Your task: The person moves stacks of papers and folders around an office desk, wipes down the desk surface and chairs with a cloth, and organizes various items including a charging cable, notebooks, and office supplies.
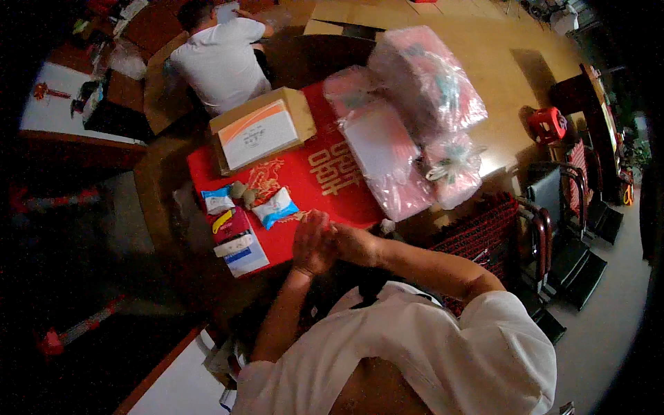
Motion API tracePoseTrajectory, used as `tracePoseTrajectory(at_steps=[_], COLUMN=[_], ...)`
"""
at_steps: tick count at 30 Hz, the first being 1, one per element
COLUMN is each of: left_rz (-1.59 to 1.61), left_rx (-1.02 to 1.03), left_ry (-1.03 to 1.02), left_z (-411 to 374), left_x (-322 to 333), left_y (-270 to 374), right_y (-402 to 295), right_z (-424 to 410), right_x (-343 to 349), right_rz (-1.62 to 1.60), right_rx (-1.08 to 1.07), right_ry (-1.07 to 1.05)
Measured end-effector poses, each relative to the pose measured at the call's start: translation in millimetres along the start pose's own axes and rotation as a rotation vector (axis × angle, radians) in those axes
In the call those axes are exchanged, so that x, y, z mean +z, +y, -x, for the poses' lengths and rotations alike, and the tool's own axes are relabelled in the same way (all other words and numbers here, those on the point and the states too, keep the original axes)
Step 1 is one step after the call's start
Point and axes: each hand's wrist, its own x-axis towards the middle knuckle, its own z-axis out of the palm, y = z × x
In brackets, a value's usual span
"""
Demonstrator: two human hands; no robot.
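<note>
My left hand [313, 245] and my right hand [358, 245] are pressed together over the near edge of a red mat [290, 236] with gold lettering and a gold dragon. Whether anything lies between the palms is hidden. Just beyond them is a blue-and-white packet [276, 207]. Two brownish round lumps [244, 194] sit beside a second blue-and-white packet [218, 199]. Closer to the mat's left corner are a yellow curved object [222, 221], a maroon packet [239, 224], a white elongated item [233, 245] and a blue-and-white printed sheet [248, 262].
An open cardboard box [306, 111] holds a white-and-orange printed box [259, 136]. Clear plastic bags of pink goods [425, 78] cover the mat's right side. A person in a white shirt [220, 62] sits across the table [498, 67]. Black chairs [544, 194] and a red stool [544, 124] stand right.
</note>
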Motion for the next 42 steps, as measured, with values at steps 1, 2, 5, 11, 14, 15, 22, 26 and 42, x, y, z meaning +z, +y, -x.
tracePoseTrajectory(at_steps=[1, 2, 5, 11, 14, 15, 22, 26, 42], left_rz=[-0.034, -0.084, 0.171, 0.567, 0.595, 0.583, 0.686, 0.707, 0.629], left_rx=[-0.126, -0.256, -1.446, -2.104, -1.882, -1.83, -1.684, -1.698, -1.587], left_ry=[-0.089, -0.18, -0.525, -0.392, -0.54, -0.545, -0.452, -0.366, -0.566], left_z=[11, 25, 99, 185, 206, 206, 108, 41, -137], left_x=[14, 26, 11, -36, 3, 13, 89, 115, 322], left_y=[-19, -38, -61, 82, 140, 158, 107, 77, 128], right_y=[0, -14, -19, 118, 182, 194, 195, 174, 110], right_z=[22, 51, 153, 310, 350, 353, 344, 346, 426], right_x=[-33, -56, -115, -279, -285, -289, -262, -273, -462], right_rz=[-0.202, -0.34, -0.155, -0.169, -0.058, -0.029, 0.207, 0.279, 0.327], right_rx=[-0.031, 0.039, -0.199, 0.205, 0.353, 0.377, 0.404, 0.4, 0.49], right_ry=[-0.125, -0.353, -0.202, 0.897, 1.021, 1.016, 1.038, 1.03, 0.96])
